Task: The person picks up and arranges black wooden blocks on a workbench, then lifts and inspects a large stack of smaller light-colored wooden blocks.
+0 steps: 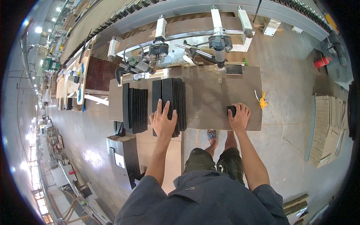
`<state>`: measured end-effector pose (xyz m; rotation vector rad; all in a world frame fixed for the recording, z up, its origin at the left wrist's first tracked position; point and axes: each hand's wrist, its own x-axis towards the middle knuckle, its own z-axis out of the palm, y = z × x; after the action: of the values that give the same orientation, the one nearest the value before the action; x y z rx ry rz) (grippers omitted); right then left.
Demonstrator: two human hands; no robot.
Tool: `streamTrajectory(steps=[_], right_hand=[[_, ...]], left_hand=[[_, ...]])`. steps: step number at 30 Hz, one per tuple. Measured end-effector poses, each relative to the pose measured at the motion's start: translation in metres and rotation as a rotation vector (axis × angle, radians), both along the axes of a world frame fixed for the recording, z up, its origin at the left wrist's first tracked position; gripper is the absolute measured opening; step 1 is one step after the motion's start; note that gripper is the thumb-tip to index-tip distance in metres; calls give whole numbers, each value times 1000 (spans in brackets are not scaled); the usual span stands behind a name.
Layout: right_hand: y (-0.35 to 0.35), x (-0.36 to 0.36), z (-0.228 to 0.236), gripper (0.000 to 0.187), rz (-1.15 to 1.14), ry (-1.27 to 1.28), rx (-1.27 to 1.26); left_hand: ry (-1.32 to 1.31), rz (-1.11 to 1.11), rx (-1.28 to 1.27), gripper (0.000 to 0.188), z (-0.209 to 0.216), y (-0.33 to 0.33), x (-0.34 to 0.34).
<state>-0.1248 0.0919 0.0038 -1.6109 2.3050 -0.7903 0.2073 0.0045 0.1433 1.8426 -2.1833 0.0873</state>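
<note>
On the worktable (210, 93), left hand (163, 120) flat on dark slabs (170, 101), right fingers (242, 110) seemingly gripping a block (231, 110).

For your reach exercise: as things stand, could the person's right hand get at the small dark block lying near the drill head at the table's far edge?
Probably yes. The right hand rests on a small black block, and bare tabletop lies between it and the far block, though the arm must stretch.

Black slats (168, 101), brown worktable (213, 93)

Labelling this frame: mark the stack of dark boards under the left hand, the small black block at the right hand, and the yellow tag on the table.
stack of dark boards (179, 98), head view, top face.
small black block (231, 110), head view, exposed upper end.
yellow tag (262, 100), head view, its middle.
</note>
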Motion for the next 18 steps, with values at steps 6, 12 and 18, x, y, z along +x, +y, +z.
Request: streamTrajectory(steps=[6, 12, 18], right_hand=[[3, 1, -8, 38, 6, 51, -19], [3, -1, -1, 39, 4, 37, 11], [2, 1, -1, 41, 9, 43, 9]], left_hand=[[8, 63, -147, 57, 19, -3, 32], [-141, 511, -126, 90, 9, -51, 145], [21, 614, 230, 98, -31, -78, 227]])
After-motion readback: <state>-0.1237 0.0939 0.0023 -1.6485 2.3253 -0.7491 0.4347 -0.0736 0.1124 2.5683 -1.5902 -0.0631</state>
